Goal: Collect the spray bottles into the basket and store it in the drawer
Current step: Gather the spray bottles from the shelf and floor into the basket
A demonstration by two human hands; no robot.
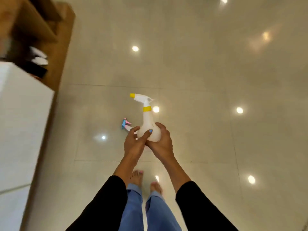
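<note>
At the bottom of the frame, a person in black sleeves and blue jeans stands barefoot on a glossy tiled floor (pixel 208 72), arms extended toward the centre of the picture. The left hand (pixel 135 144) and right hand (pixel 160 142) meet there, both wrapped around the bulbous base of a white spray bottle (pixel 147 124) with a yellow collar and yellow nozzle tip. The left fingers curl across the front of the base while the right palm cups it from the side and beneath, a two-handed hold that appears meant to steady the bottle for carrying.

The bottle's long axis runs up the frame from the hands toward the centre, leaning slightly left. Its trigger head sits at the far end, with the nozzle pointing toward the left of the frame and the trigger lever to the right.

Just beyond the left hand, a second, smaller spray bottle (pixel 126 125) with a pink-and-blue head shows partly, its body hidden behind the fingers; whether the left hand also grips it cannot be told.

At the left edge stands a white cabinet (pixel 21 122), and beyond it, in the upper left corner, a blurred wooden unit (pixel 33 22) holds dark and white items too smeared to identify. No basket or drawer is plainly visible, so collection looks to be at an early stage.
</note>
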